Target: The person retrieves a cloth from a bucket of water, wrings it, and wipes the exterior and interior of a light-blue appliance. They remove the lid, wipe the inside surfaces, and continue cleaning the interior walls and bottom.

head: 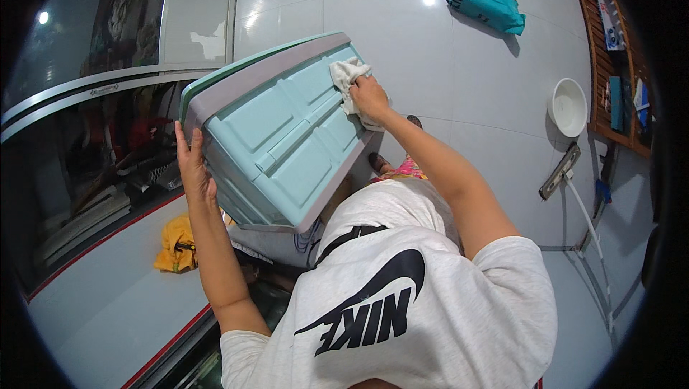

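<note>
A light blue plastic storage box [280, 136] with a greyish-mauve rim is tilted in front of me, its large ribbed panel facing up towards me. My left hand [196, 165] is at the box's left corner, fingers stretched along its edge and thumb at the rim; the palm side is partly hidden. A crumpled white cloth [346, 74] lies against the panel near its upper right end. My right hand [370, 98] is closed over that cloth and presses it on the panel, and part of the cloth hangs below the hand.
Glass-fronted sliding panels [199, 17] stand at the left, above a ledge with a yellow cloth item [176, 243]. On the tiled floor are a turquoise bag [484, 6], a white basin [569, 108] and a long-handled mop [560, 171]. A wooden rack [595, 66] stands at the right.
</note>
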`<state>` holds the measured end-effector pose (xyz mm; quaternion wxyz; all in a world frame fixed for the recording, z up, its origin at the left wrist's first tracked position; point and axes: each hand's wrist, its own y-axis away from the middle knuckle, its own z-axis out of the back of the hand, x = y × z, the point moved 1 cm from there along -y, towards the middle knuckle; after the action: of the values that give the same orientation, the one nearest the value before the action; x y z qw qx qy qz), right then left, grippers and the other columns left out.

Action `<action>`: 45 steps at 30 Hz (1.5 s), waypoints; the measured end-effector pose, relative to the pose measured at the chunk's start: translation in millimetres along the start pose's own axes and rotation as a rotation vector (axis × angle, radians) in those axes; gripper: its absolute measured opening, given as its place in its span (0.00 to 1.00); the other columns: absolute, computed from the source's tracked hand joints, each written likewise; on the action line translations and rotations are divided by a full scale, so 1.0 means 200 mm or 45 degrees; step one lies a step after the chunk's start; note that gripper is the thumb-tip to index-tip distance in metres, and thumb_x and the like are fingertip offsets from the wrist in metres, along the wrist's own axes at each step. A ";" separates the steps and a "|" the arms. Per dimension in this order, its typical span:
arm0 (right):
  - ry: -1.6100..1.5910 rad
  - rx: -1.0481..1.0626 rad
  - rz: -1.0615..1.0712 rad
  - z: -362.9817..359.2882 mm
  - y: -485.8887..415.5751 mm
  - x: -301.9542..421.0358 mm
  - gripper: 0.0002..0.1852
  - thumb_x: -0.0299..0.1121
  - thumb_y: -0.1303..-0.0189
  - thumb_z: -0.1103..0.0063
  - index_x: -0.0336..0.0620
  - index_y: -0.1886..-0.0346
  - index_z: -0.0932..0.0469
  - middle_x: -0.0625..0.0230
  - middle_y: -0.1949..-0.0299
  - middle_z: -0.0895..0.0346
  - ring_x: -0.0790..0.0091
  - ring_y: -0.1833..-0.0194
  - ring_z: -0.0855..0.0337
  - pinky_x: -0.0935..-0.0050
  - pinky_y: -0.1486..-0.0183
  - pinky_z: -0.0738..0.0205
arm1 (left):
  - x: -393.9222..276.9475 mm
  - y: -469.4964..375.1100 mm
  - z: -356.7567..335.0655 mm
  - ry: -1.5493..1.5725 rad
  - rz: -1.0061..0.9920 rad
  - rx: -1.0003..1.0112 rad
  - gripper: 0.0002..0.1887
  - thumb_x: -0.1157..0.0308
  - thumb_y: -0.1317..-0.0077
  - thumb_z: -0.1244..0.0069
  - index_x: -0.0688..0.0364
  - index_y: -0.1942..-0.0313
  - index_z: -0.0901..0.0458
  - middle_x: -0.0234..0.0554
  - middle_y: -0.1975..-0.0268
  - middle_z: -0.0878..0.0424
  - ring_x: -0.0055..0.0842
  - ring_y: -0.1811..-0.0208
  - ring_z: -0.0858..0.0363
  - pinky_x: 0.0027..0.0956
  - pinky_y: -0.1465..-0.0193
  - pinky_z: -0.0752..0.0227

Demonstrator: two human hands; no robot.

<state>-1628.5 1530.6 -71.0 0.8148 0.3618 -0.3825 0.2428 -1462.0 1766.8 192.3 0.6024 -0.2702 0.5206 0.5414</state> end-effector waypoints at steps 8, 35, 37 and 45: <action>-0.434 0.090 0.968 0.05 0.66 0.46 0.21 0.34 0.47 0.39 0.39 0.48 0.23 0.49 0.46 0.27 0.44 0.49 0.23 0.53 0.46 0.26 | -0.04 -0.06 0.01 -0.101 0.058 -0.041 0.48 0.53 0.38 0.37 0.50 0.24 0.49 0.50 0.28 0.37 0.38 0.30 0.39 0.40 0.28 0.48; -0.005 0.054 0.300 0.13 0.19 -0.01 0.12 0.36 0.46 0.40 0.39 0.62 0.16 0.52 0.42 0.29 0.49 0.45 0.28 0.52 0.42 0.28 | 0.11 -0.14 0.20 0.044 0.001 0.021 0.44 0.52 0.32 0.44 0.55 0.24 0.51 0.42 0.28 0.36 0.32 0.29 0.38 0.40 0.28 0.43; -0.216 0.156 0.614 0.13 0.27 0.09 0.13 0.36 0.46 0.41 0.39 0.62 0.16 0.52 0.48 0.25 0.50 0.47 0.27 0.51 0.42 0.30 | 0.12 -0.14 0.21 0.029 0.006 -0.006 0.43 0.52 0.31 0.46 0.56 0.24 0.51 0.43 0.27 0.37 0.32 0.28 0.38 0.41 0.28 0.43; -0.475 0.357 1.611 0.09 0.70 0.49 0.21 0.25 0.54 0.35 0.50 0.52 0.23 0.64 0.50 0.25 0.54 0.45 0.25 0.60 0.47 0.23 | 0.13 -0.14 0.24 0.060 0.046 -0.020 0.42 0.52 0.29 0.48 0.56 0.24 0.51 0.42 0.29 0.33 0.32 0.31 0.32 0.40 0.31 0.37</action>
<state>-1672.1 1614.6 72.3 0.3813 0.2064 -0.6197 0.6542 -1423.3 1810.8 177.0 0.5779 -0.2784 0.5351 0.5497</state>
